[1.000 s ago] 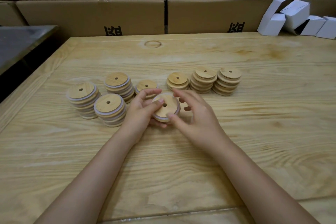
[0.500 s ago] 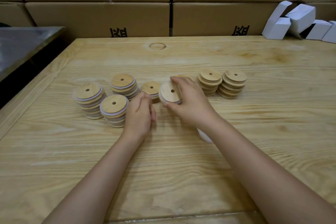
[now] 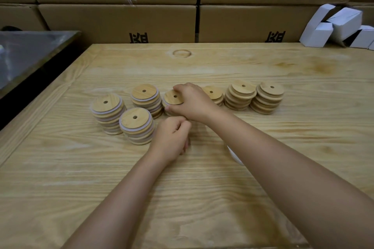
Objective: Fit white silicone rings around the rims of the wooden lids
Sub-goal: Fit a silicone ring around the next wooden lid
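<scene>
Lid: a wooden lid point(image 3: 172, 98) with a centre hole lies flat between the right hand's fingers point(image 3: 180, 87) and thumb. What it rests on is hidden by the thumb.
Ring: a white silicone ring point(image 3: 163, 102) shows as a thin white edge on the lid's rim, on the side away from the palm.
Right hand: the right hand point(image 3: 194, 103) has its fingers curled over the lid's far edge and its thumb on the near edge, a narrow pinch on the lid.
Left hand: the left hand point(image 3: 172, 137) rests on the table point(image 3: 202, 198) just nearer than the right thumb. Its fingers are folded in to the palm, and nothing shows inside them.
Ringed stacks: three ringed stacks point(image 3: 135, 125) stand just left of both hands, white bands between the lids.
Bare stacks: three bare stacks point(image 3: 239, 95) stand right of the right hand, past its knuckles.
White object: a white object point(image 3: 234, 155) is half hidden under the right forearm; I cannot tell what it is.
Behind: cardboard cartons point(image 3: 117, 22) and small white boxes point(image 3: 340, 26) lie well beyond the fingers.
</scene>
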Motion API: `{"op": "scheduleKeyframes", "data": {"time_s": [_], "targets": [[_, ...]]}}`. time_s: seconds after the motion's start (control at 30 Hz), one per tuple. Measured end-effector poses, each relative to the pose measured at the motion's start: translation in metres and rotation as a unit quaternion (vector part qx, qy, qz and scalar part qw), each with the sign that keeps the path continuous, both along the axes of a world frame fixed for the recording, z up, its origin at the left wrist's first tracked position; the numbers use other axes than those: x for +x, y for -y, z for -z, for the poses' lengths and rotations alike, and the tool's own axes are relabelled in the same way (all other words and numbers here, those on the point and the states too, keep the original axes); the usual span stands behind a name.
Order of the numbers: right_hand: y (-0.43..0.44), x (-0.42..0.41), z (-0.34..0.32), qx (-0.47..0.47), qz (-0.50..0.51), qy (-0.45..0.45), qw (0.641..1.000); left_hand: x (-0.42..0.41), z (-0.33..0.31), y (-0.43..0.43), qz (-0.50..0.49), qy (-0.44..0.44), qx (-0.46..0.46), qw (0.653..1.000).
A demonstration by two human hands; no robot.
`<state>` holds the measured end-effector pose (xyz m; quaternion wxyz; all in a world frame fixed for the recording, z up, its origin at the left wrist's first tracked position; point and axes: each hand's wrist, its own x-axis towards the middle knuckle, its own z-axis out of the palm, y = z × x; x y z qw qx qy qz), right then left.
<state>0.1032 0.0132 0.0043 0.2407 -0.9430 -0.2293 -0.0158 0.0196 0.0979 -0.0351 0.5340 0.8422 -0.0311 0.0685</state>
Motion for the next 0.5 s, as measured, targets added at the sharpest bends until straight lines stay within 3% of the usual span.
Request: {"op": "scheduleKeyframes", "data": {"time_s": [0.23,0.37,0.5], "targets": [[0.002,0.005,0.001,-0.02,-0.006,0.005,1.0,0.001,0.0,0.001,0.001,0.002,0.032,0.999],[0.011,0.006,-0.006,0.026,0.033,0.039,0.998,0.002,0.001,0.0,0.014,0.003,0.041,0.999],[0.039,0.016,-0.02,-0.106,0.075,0.116,0.985,0.002,0.002,0.0,0.012,-0.008,0.031,0.999]]}}
